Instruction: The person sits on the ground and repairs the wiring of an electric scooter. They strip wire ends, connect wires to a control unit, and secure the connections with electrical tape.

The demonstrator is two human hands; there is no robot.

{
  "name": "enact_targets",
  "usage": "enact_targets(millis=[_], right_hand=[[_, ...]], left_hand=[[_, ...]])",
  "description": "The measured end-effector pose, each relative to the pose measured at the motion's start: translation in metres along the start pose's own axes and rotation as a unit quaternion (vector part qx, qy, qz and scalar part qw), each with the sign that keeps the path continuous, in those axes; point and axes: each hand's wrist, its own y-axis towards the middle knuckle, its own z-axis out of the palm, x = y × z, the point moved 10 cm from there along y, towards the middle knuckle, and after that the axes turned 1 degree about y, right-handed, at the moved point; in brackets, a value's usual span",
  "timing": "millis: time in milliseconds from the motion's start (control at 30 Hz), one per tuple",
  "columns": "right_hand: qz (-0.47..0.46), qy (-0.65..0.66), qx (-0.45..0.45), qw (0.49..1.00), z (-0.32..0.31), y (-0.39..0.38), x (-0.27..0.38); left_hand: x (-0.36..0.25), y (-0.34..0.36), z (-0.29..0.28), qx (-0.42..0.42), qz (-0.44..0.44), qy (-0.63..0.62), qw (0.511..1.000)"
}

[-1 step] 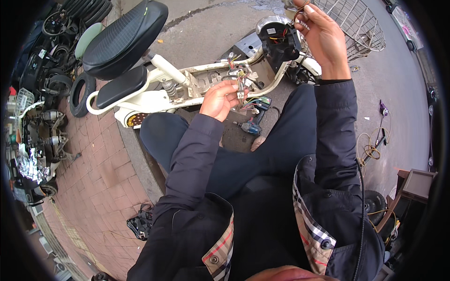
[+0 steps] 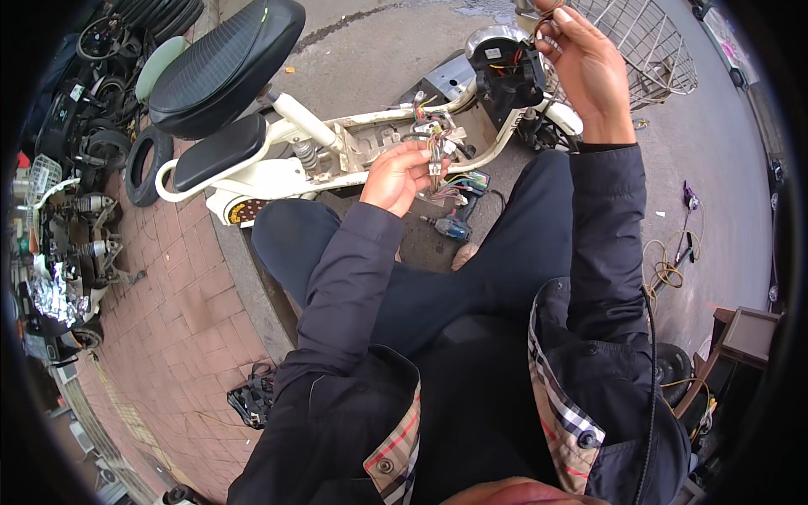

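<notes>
Crouching over a stripped white scooter frame lying on grey pavement, seat far left, wire basket far right. Left hand at mid-frame, fingers curled and pinching a bundle of coloured wires with a small pale connector hanging from it. Right hand raised far right, beside the black housing at the steering end; fingertips pressed together on a thin strand, apparently another lead, too small to tell for sure. Wires thus split between two spots: loom at the open frame centre, loose ends up at the housing. More loose leads and a blue tool on the ground just near of the frame, between the knees. Tyres and spare parts piled far left on brick paving.

Step in hand, by the look of it: tracing or sorting the harness, matching a lead at the housing with the loom at the centre. Next move likely calls for keeping the pinched connector steady, separating one colour from the bundle without tugging the rest, and bringing the two ends close enough to compare or join.
</notes>
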Motion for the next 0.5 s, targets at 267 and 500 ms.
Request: enact_targets(millis=[267,500], right_hand=[[-0.004,-0.014,-0.015,1.0,0.01,-0.006,0.006],[-0.021,-0.055,-0.051,0.997,0.009,-0.01,0.01]], left_hand=[[-0.007,-0.008,0.016,0.029,-0.004,-0.018,0.999],[-0.012,-0.005,0.02,0.027,0.01,-0.046,0.999]])
